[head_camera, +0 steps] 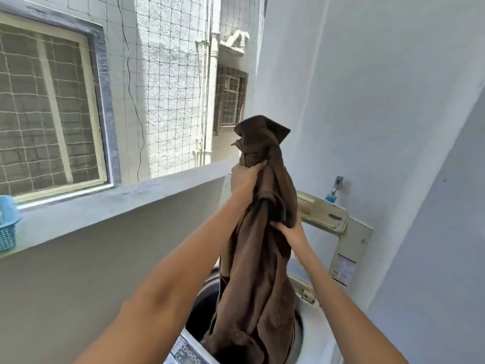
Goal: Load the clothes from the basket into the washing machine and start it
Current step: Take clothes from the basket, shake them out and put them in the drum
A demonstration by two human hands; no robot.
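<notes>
A long brown garment hangs over the open top-loading washing machine, its lower end draped at the dark drum opening. My left hand grips the garment near its top, held high. Lower and to the right, my right hand clutches a fold of the same cloth. The machine's lid stands raised at the back. Its control panel shows at the bottom edge. A blue plastic basket sits on the ledge at far left, mostly out of frame.
A concrete ledge runs along the left under a netted opening and a window. A tap with a blue fitting sticks out of the pale wall behind the machine. That wall closes in on the right.
</notes>
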